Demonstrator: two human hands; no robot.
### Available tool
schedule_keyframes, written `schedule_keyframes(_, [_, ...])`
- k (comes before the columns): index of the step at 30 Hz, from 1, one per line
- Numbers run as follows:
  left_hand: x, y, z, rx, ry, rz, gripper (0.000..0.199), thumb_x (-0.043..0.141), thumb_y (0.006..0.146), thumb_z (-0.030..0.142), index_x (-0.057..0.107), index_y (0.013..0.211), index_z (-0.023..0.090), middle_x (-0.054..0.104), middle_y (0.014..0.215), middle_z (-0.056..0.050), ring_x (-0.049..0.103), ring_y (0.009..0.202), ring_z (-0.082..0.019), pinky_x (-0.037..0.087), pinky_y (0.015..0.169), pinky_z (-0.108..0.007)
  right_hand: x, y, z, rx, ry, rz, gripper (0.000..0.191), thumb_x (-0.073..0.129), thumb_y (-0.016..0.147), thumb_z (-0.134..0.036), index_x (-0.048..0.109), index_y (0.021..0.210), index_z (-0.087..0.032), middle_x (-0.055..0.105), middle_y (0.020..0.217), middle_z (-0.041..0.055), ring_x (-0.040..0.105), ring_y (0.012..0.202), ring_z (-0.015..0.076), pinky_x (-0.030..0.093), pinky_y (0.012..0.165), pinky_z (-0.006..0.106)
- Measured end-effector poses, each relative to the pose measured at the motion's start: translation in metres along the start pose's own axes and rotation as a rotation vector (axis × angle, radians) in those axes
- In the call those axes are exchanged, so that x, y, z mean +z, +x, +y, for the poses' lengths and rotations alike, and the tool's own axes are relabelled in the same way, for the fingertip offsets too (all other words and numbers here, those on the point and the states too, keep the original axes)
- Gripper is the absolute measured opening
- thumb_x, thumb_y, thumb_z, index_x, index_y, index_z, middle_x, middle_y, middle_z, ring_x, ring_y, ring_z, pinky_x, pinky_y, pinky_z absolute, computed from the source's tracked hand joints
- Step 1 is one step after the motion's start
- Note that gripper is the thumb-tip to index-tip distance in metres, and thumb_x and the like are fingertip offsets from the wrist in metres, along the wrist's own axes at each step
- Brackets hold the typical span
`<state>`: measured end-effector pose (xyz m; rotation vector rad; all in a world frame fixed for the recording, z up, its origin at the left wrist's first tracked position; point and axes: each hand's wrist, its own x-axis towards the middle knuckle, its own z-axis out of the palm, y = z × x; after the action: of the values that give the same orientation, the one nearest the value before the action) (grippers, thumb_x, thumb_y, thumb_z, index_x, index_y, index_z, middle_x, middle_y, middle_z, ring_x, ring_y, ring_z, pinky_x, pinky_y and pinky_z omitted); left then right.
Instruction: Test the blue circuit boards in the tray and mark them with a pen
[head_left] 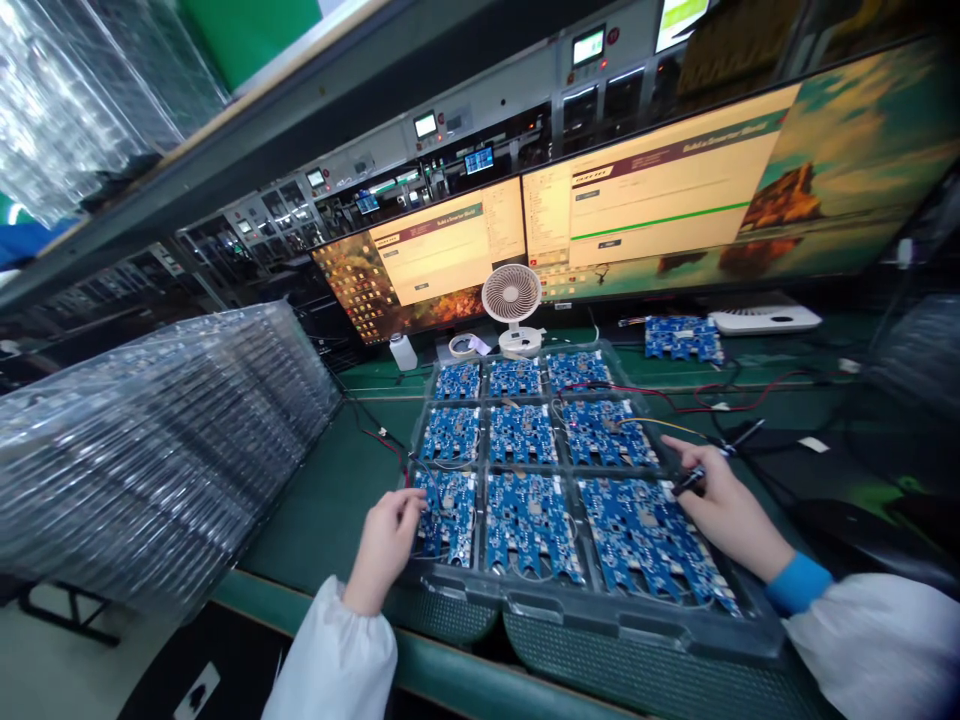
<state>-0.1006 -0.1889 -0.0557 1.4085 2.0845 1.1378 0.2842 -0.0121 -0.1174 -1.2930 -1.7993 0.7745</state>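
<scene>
A clear plastic tray holds several blue circuit boards in a grid. My left hand is at the tray's left side, thumb and forefinger pinched at the edge of the front-left circuit board. What lies between those fingertips is too small to make out. My right hand is over the tray's right edge, beside the front-right circuit board. It grips a black pen-shaped tool, with the forefinger stretched out towards the middle-right circuit board. A thin yellow wire runs from that board towards the tool.
Stacked clear trays stand at left. Behind the tray are a small fan, a white bottle, a tape roll and two lit monitors. Another blue board lies back right. Red and black wires cross the green mat.
</scene>
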Motion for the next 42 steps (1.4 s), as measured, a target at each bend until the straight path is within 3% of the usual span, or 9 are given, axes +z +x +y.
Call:
schedule_keyframes(3, [-0.019,-0.009,0.004,-0.181,-0.555,0.081,0.023,0.055,0.077,0.032,0.066,0.093,0.019,0.072,0.076,-0.004,0.063,0.072,-0.016,0.051,0.072,-0.031,0.000,0.000,-0.001,0.002,-0.007,0.009,0.021,0.046,0.071,-0.033,0.028,0.081,-0.027,0.051,0.135,0.0147,0.050,0.122,0.0296,0.042,0.094,0.046])
schedule_keyframes(5, [-0.028,-0.014,0.005,-0.149,-0.906,0.202,0.022,0.067,0.069,0.028,0.065,0.090,0.025,0.072,0.082,0.002,0.064,0.077,-0.013,0.051,0.075,-0.028,0.000,0.000,-0.001,0.004,-0.011,0.014,0.022,0.047,0.070,-0.033,0.029,0.081,-0.027,0.052,0.134,0.0133,0.051,0.121,0.0296,0.044,0.092,0.045])
schedule_keyframes(7, [-0.032,-0.017,0.003,-0.059,-1.018,0.409,0.024,0.075,0.063,0.028,0.065,0.084,0.030,0.072,0.086,0.007,0.065,0.086,-0.011,0.051,0.083,-0.028,0.000,0.000,0.000,0.004,-0.014,0.016,0.023,0.048,0.069,-0.034,0.029,0.081,-0.027,0.052,0.134,0.0129,0.052,0.120,0.0301,0.045,0.090,0.044])
schedule_keyframes(9, [-0.031,-0.017,-0.002,-0.014,-0.803,0.512,0.024,0.076,0.063,0.031,0.067,0.085,0.029,0.073,0.092,0.005,0.064,0.095,-0.013,0.048,0.092,-0.030,0.000,0.000,0.000,0.000,-0.014,0.015,0.023,0.048,0.070,-0.034,0.029,0.081,-0.027,0.052,0.134,0.0128,0.051,0.121,0.0301,0.045,0.091,0.044])
schedule_keyframes(12, [-0.023,-0.008,-0.011,-0.096,-0.314,0.402,0.027,0.070,0.069,0.037,0.069,0.091,0.021,0.073,0.099,-0.005,0.065,0.097,-0.019,0.047,0.095,-0.037,0.000,0.000,0.000,-0.007,-0.012,0.014,0.022,0.048,0.070,-0.032,0.029,0.081,-0.028,0.052,0.134,0.0132,0.050,0.122,0.0295,0.043,0.093,0.045])
schedule_keyframes(14, [-0.015,0.003,-0.016,-0.160,-0.183,0.346,0.028,0.068,0.069,0.037,0.069,0.090,0.018,0.074,0.094,-0.007,0.067,0.089,-0.021,0.051,0.089,-0.038,0.000,0.000,0.000,-0.008,-0.011,0.014,0.022,0.047,0.069,-0.031,0.028,0.081,-0.028,0.051,0.135,0.0138,0.050,0.122,0.0296,0.043,0.093,0.046])
schedule_keyframes(25, [0.006,0.061,-0.030,-0.082,-0.116,0.247,0.021,0.063,0.065,0.031,0.068,0.080,0.017,0.072,0.075,-0.004,0.066,0.071,-0.017,0.052,0.075,-0.032,0.000,0.000,-0.001,-0.012,-0.009,0.000,0.023,0.047,0.069,-0.032,0.028,0.080,-0.027,0.051,0.135,0.0140,0.049,0.123,0.0301,0.041,0.096,0.048])
schedule_keyframes(30, [0.009,0.066,-0.038,-0.048,-0.140,0.197,0.012,0.061,0.065,0.030,0.058,0.067,0.019,0.072,0.075,-0.003,0.067,0.075,-0.018,0.051,0.077,-0.032,-0.001,0.000,-0.001,-0.009,-0.010,0.005,0.022,0.047,0.070,-0.033,0.029,0.080,-0.027,0.051,0.135,0.0133,0.051,0.121,0.0307,0.042,0.095,0.048])
schedule_keyframes(42, [0.008,0.067,-0.039,0.006,-0.073,0.127,0.030,0.054,0.068,0.026,0.027,0.055,0.024,0.070,0.075,-0.001,0.066,0.082,-0.017,0.046,0.080,-0.030,-0.002,0.000,-0.001,-0.010,-0.024,-0.013,0.022,0.046,0.070,-0.034,0.028,0.080,-0.027,0.050,0.136,0.0139,0.050,0.122,0.0304,0.041,0.097,0.047])
